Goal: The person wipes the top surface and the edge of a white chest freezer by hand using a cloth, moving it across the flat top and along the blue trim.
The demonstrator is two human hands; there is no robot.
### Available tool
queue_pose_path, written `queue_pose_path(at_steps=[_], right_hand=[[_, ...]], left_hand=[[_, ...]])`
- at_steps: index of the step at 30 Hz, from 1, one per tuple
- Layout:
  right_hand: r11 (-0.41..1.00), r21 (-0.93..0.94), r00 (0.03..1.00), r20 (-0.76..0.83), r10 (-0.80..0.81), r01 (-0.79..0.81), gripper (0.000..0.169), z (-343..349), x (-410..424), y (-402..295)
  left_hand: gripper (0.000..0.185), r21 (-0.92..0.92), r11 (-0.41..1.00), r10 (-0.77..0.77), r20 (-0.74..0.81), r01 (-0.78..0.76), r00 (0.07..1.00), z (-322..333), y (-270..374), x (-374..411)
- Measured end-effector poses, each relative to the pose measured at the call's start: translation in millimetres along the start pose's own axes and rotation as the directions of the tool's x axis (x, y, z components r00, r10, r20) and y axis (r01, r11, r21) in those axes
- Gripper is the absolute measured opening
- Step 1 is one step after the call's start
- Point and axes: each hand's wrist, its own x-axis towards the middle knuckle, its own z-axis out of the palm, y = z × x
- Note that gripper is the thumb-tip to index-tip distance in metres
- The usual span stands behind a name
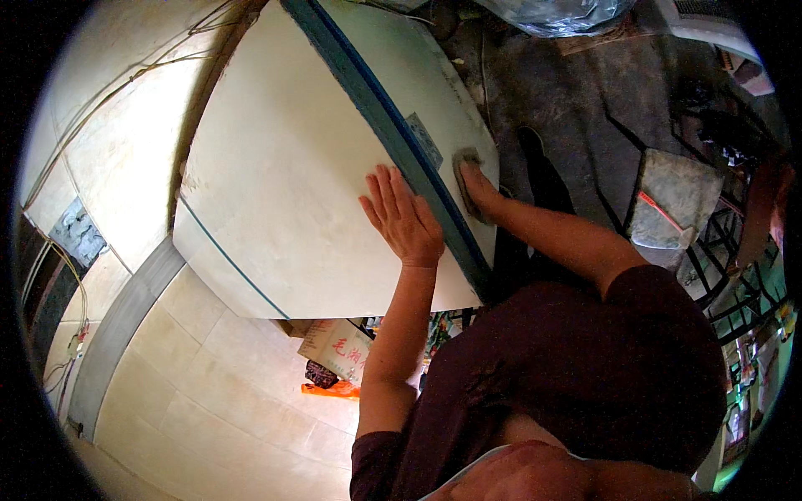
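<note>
My left hand [404, 219] lies flat on the white top of a large white cabinet [288, 169], probably a chest freezer. Its fingers are slightly apart and it holds nothing. Just right of it, a dark green edge strip [382, 131] runs diagonally along the cabinet. Beyond the strip, my right hand [481, 185] presses a grey-brown cloth or pad [467, 156] against the white side face; its fingers are partly hidden. Near that cloth, a grey rectangular patch [424, 141] sits on the same face.
Behind the cabinet is a tiled wall [207, 369] with loose cables [131, 78]. A cardboard box [335, 344] and an orange plastic bag [332, 390] sit near its lower end. At right, a red-handled tool [661, 211] lies on a grey stool top [680, 178]; clear plastic [564, 15] is above.
</note>
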Motion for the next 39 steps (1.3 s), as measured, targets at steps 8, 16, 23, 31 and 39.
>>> queue_pose_path(at_steps=[8, 16, 23, 31, 39], right_hand=[[0.678, -0.068, 0.681, 0.083, -0.727, 0.732, 0.068, 48.9, 113.3, -277.6], [0.761, -0.491, 0.877, 0.014, -0.480, 0.425, 0.056, 43.5, 204.6, -283.0], [0.869, -0.116, 0.873, -0.028, -0.487, 0.481, 0.067, 29.0, 212.2, -254.6], [0.946, -0.108, 0.948, -0.060, -0.313, 0.306, 0.077, 8.7, 263.3, -216.8], [0.880, -0.119, 0.876, 0.101, 0.471, -0.459, 0.103, -42.2, 100.0, 12.5]], left_hand=[[0.054, -0.010, 1.000, 0.024, -0.011, -0.025, 1.000, 5.5, -9.5, -6.8], [0.054, -0.043, 0.999, -0.013, 0.000, 0.013, 1.000, 2.7, -7.5, -6.3], [0.054, -0.016, 0.999, 0.031, -0.011, -0.031, 0.999, 1.9, -7.0, -4.3], [0.055, -0.008, 0.999, 0.048, 0.003, -0.048, 0.999, -1.0, -4.8, 1.8], [0.055, -0.017, 0.998, 0.059, -0.027, -0.060, 0.998, -1.9, -3.3, 2.1]])
